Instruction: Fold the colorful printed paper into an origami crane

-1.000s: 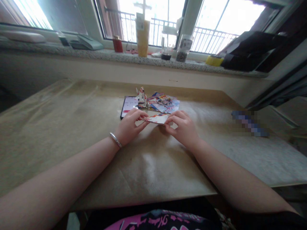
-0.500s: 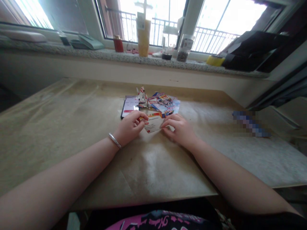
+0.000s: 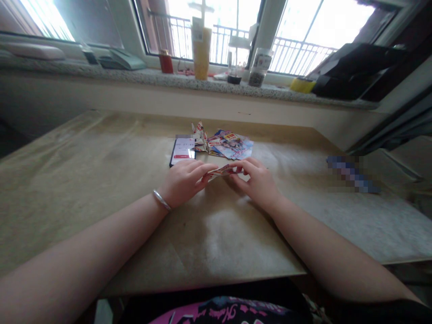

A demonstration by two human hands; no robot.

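Your left hand (image 3: 184, 182) pinches one end of a printed paper (image 3: 222, 171), and your right hand (image 3: 258, 182) pinches the other, so it spans the gap between your fingertips, seen nearly edge-on. Just beyond your left hand lies a smartphone (image 3: 182, 150); colorful printed leaflets (image 3: 236, 146) lie beyond your right.

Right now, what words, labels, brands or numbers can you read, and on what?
Nothing reads reliably.
Held paper: print too blurred.
Phone: digits too blurred.
Paper pile: print too small.
Shirt: pink lettering, partly hidden, unclear.
Jar: label too small.
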